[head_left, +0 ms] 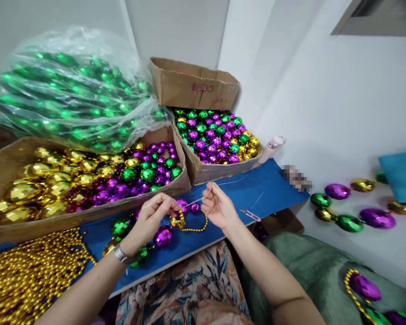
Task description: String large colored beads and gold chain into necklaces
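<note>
A thin white thread [193,202] runs taut between my two hands above the blue-covered table. My left hand [158,211] pinches one part of it, and my right hand [217,206] pinches the other with its fingertips raised. Under the thread hangs a short gold bead chain [194,229], bunched near my left fingers; whether those fingers also touch it I cannot tell. Shiny faceted balls lie below and behind my left hand, among them a purple ball [163,236] and a green ball [120,226], partly hidden by my wrist. To the right of my right hand lie pink thread snips [251,215].
Behind my hands stand a cardboard box [186,180] of gold, purple and green balls and another box [219,170]. A plastic bag [77,99] of green balls rests above. Gold bead strands [37,275] lie left. A pink bottle [271,149] stands at the back right.
</note>
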